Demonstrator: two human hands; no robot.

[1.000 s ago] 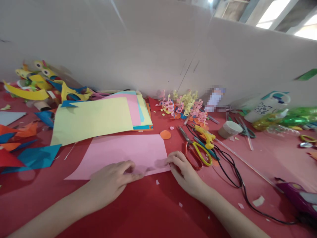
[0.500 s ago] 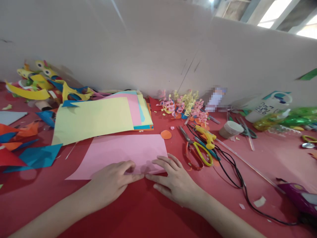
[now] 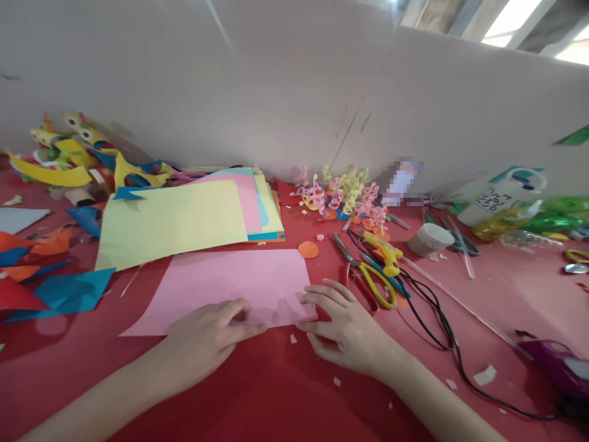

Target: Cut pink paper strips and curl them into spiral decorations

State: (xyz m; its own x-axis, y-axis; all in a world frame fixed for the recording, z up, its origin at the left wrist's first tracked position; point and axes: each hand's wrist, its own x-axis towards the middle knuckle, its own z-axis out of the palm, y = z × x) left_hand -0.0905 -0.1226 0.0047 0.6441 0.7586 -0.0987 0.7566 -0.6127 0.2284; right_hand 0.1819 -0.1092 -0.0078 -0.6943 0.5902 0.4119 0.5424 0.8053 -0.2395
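Note:
A pink sheet of paper lies flat on the red table in front of me. My left hand rests on the sheet's near edge, fingers bent and pressing the paper down. My right hand lies flat at the sheet's near right corner, fingers stretched out and apart, fingertips on the paper's edge. Neither hand lifts anything.
A stack of yellow, pink and blue sheets lies behind the pink one. Scissors, a yellow glue gun with its black cord, a tape roll, curled paper pieces, paper scraps and a purple tool surround it.
My right hand slid along the sheet's near edge: from the right corner toward the middle, then back right to the corner. The left hand stayed put.

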